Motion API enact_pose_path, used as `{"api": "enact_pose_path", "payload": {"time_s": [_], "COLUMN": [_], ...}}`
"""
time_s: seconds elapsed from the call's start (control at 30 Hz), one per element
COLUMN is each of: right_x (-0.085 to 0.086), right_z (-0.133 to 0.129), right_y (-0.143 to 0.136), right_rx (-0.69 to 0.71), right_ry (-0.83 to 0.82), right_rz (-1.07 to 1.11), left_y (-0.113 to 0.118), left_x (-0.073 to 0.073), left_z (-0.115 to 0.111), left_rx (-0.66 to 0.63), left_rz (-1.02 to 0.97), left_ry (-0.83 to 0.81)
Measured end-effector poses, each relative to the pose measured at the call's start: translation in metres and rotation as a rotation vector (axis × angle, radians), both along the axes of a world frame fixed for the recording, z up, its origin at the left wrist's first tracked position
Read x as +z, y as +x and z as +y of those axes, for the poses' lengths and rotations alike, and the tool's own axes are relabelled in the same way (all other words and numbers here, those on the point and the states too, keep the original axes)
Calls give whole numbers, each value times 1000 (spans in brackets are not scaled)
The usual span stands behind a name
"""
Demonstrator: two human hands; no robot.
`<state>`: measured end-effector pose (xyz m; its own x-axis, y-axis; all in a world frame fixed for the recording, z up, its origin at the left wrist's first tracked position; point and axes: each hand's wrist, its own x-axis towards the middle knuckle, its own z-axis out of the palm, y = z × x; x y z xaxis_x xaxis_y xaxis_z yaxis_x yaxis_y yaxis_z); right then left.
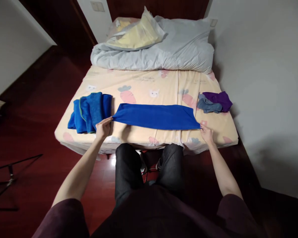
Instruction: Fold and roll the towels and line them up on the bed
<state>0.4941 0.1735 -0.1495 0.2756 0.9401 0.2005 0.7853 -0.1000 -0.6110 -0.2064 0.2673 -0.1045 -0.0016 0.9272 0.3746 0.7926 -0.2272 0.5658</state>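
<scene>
Blue cloth (156, 117) stretched over bed (129, 79); left grip (104, 128), right grip (207, 134) pinching its near corners.

Before me, one bed (85, 85), cream-sheeted, carrot and cat print. One quilt (191, 41), pale grey, bunched at the far end; yellow fabric (140, 34) on top. One switch (97, 6), wall-mounted. Floor (42, 132), dark red, glossy. One stand (11, 181), black, thin-legged, partly visible.
</scene>
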Motion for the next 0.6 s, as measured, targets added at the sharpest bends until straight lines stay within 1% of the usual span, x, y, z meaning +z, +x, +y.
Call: {"api": "enact_pose_path", "payload": {"time_s": [0.07,0.13,0.17,0.23,0.3,0.4,0.5,0.53,0.6], "right_x": [-18,-30,-34,-38,-37,-29,-18,-15,-9], "right_z": [-14,-25,-29,-33,-33,-30,-28,-28,-29], "right_y": [-1,-3,-4,-8,-11,-19,-28,-30,-32], "right_rx": [19,32,36,43,52,107,179,192,194], "right_ry": [-43,-79,-95,-130,-150,-164,-208,-231,-269], "right_rz": [-14,-32,-50,-114,-205,-370,-499,-522,-544], "left_y": [-3,-6,-7,-8,-7,-1,4,5,4], "left_x": [-26,-47,-55,-66,-71,-71,-69,-68,-67], "left_z": [-10,-19,-23,-29,-32,-33,-30,-29,-27], "left_rx": [-50,-97,-112,-130,-138,-175,-262,-276,-263], "left_rz": [52,141,198,326,447,550,568,566,562], "left_ry": [-90,-204,-256,-318,-319,-289,-328,-345,-367]}}
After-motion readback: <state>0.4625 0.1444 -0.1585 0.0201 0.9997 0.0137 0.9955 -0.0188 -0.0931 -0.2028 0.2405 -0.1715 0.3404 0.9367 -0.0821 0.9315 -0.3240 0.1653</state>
